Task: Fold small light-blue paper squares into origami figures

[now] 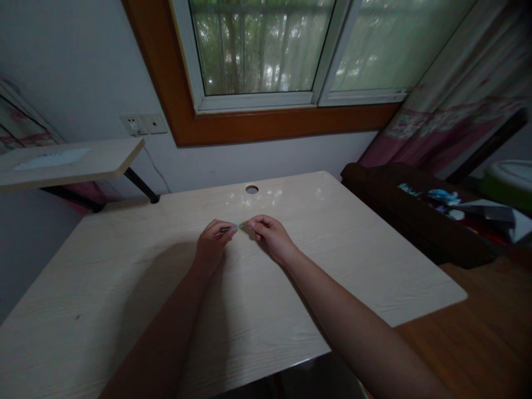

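Observation:
Both my hands are over the middle of the pale wood-grain desk (357, 244). My left hand (213, 239) is closed, with thumb and fingertips pinching a small thin stick-like thing (229, 228). It looks dark along its length and pale bluish-green toward the end that points right; its exact kind is too small to make out. Just to the right, my right hand (270, 233) is closed in a pinch, its fingertips a short gap from that end. Whatever is between the right fingertips, if anything, is too small to tell.
A round cable hole (251, 189) is near the desk's back edge. At the left, a raised shelf (103, 158) on black legs carries a paper sheet (54, 158). A power socket (143, 124) and window (266, 50) are behind. Right of the desk stands a dark brown couch-like piece (386, 205) with items on it.

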Demonstrator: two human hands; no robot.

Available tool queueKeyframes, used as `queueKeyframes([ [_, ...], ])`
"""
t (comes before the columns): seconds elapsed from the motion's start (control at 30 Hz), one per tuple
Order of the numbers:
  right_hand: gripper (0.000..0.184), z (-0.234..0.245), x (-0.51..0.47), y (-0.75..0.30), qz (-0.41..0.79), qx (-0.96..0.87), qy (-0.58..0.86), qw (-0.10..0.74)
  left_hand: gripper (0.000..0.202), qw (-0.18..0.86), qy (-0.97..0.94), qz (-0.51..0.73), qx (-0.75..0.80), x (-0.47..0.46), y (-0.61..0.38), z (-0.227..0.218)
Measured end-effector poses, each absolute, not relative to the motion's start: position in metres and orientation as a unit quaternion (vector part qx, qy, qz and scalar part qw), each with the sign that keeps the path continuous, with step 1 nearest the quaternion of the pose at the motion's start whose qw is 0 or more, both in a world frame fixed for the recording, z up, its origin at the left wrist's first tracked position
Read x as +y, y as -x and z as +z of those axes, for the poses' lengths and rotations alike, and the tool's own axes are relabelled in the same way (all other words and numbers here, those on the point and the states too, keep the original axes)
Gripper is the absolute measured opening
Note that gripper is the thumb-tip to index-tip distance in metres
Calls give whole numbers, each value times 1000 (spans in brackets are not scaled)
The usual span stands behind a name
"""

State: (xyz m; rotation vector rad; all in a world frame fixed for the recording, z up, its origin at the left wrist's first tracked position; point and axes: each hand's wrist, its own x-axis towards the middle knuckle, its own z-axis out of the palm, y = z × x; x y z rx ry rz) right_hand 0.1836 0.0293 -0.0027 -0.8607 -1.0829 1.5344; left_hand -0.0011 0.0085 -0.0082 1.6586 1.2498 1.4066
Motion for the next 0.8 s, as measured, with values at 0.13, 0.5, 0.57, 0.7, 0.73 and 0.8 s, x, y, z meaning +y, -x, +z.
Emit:
queueKeyframes([
  [0.13,33,-7,29,-182,623,-503,344,491,18,333,-616,530,477,7,0,-5],
  [0.5,25,2,23,-181,537,-561,391,494,21,358,-609,533,466,11,-2,-12],
  [0.57,25,2,23,-180,534,-558,395,497,25,370,-600,536,464,10,-2,-11],
  [0.7,23,2,24,-181,534,-545,397,510,31,411,-576,545,450,7,-2,-8],
  [0.73,22,2,24,-182,531,-546,396,513,33,418,-570,551,444,6,-2,-7],
  [0.8,20,2,25,-183,521,-553,396,516,36,424,-559,562,437,6,-2,-5],
])
